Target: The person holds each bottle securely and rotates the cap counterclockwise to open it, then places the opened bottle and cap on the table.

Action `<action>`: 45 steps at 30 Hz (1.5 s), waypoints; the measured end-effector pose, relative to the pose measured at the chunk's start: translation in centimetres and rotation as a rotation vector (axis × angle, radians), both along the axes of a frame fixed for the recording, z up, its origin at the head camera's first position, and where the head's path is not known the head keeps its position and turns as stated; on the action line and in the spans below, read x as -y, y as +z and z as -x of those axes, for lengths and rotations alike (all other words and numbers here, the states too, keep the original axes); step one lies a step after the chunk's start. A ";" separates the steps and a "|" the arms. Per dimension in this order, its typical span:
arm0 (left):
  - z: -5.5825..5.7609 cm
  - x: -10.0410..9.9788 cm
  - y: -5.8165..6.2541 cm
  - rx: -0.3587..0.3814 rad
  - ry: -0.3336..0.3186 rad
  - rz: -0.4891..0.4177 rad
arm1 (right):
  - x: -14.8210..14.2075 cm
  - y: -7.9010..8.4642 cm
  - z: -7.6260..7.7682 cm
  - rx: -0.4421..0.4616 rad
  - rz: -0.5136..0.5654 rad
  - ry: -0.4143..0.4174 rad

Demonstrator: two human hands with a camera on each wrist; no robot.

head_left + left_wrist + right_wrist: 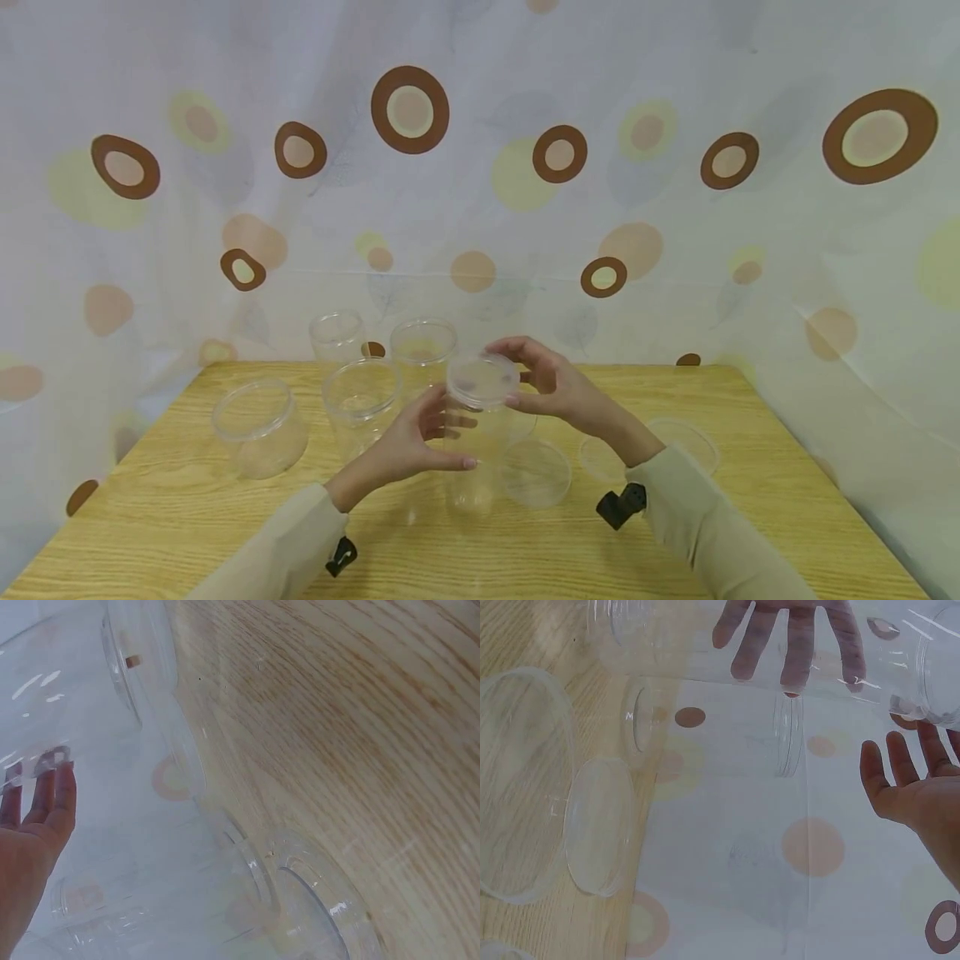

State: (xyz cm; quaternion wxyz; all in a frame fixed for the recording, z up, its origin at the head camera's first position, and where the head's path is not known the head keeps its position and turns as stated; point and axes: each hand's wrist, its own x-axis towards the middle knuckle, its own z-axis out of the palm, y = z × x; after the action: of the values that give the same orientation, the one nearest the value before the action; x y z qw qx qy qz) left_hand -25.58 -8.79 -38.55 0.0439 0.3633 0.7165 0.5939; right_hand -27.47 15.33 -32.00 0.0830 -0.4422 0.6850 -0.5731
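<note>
A tall clear plastic jar (471, 487) stands upright near the middle of the table, with a round clear lid (482, 380) at its top. My left hand (401, 442) grips the jar from the left, thumb in front and fingers behind. In the right wrist view, those fingers (802, 645) show spread through the clear wall. At the top, my right hand (566, 392) holds the lid's right edge, thumb in front and fingers at the back. Whether the lid is seated on the rim, I cannot tell.
Several clear jars without lids stand to the left, among them a wide low jar (262, 433) and a taller jar (363, 408). Round clear lids lie on the wooden table (420, 558), one lid (536, 473) beside the tall jar. A patterned curtain (480, 208) hangs behind.
</note>
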 end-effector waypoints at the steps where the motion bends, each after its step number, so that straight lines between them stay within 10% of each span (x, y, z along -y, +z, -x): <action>1: 0.0 0.0 0.0 -0.003 0.006 0.002 | 0.0 0.0 -0.1 0.000 0.001 -0.006; 17: 0.0 -0.1 -0.3 -0.023 0.115 -0.003 | 2.2 -0.3 -2.3 -0.114 -0.009 -0.389; 33: 0.0 0.1 -0.6 0.011 0.002 -0.004 | 0.3 0.1 -0.2 0.067 -0.007 0.106; 45: -0.1 -0.2 -0.4 -0.024 0.156 0.004 | 1.1 -0.3 -1.1 -0.023 0.017 -0.174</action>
State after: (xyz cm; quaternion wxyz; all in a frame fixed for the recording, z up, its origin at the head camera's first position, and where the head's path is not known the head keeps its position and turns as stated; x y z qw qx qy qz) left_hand -25.46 -8.59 -38.90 -0.0103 0.3133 0.7443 0.5898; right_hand -26.39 14.21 -32.34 0.0212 -0.3885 0.7167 -0.5788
